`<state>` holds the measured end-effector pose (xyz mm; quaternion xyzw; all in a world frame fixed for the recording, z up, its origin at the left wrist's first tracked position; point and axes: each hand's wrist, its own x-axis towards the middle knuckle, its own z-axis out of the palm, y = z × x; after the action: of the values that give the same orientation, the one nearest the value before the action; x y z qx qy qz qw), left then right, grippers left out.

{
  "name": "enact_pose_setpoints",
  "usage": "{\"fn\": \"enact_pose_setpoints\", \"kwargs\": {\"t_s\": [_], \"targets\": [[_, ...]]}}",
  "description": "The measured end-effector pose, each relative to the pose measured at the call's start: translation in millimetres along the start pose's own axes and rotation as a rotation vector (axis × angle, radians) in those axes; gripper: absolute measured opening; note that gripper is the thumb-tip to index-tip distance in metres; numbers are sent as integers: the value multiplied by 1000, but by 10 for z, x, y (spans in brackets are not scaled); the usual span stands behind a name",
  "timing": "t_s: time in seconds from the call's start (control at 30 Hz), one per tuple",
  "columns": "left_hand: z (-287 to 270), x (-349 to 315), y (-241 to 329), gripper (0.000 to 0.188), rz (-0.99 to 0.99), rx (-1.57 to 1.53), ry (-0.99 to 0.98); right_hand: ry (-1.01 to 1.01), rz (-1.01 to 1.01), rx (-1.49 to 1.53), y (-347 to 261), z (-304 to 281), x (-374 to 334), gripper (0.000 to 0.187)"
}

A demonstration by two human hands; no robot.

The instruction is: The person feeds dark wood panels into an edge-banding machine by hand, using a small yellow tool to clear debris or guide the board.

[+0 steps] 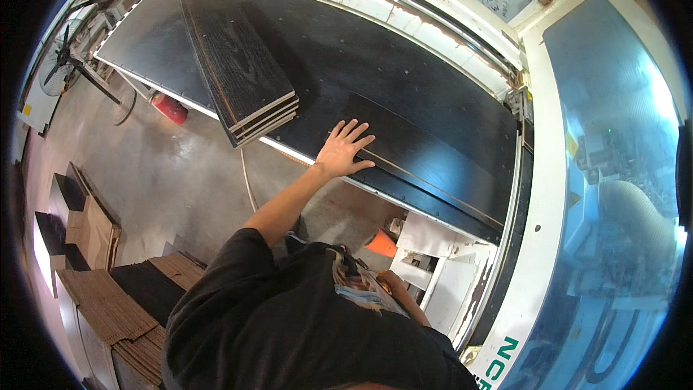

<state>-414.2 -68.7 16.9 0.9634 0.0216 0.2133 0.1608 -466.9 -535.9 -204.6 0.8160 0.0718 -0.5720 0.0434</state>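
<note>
My left hand (345, 150) lies flat with its fingers spread at the near left end of a black wood-grain panel (433, 155). That panel rests on the black machine table (325, 22), with a thin light-brown line along its near edge. My right hand (393, 286) is low beside my body, near the machine's white base. It is small in view and partly hidden, so its fingers cannot be made out. Left of the panel, a stack of several black boards (242, 50) sits at an angle, its near end overhanging the table edge.
A white machine frame with a blue see-through cover (613, 173) borders the table on the right. An orange cone-shaped object (381, 243) is below the table edge. A red cylinder (170, 108) and a fan (65, 61) are at left. Stacked brown cardboard (108, 303) stands lower left.
</note>
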Motion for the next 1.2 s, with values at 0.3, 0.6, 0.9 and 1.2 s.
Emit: {"fn": "enact_pose_setpoints", "kwargs": {"t_s": [0.3,0.6,0.9,1.2], "targets": [[50,18,-13,73,-9,6,-32,53,-251,76,-366,-97,55,37],[38,4,-35,75,-13,-6,-41,193,-387,99,-1067,-422,-123,52],[63,-41,-72,74,-7,-5,-5,117,-195,124,-623,-357,-122,46],[32,-7,-33,73,-2,-16,-9,197,-24,64,28,-14,248,48]]}}
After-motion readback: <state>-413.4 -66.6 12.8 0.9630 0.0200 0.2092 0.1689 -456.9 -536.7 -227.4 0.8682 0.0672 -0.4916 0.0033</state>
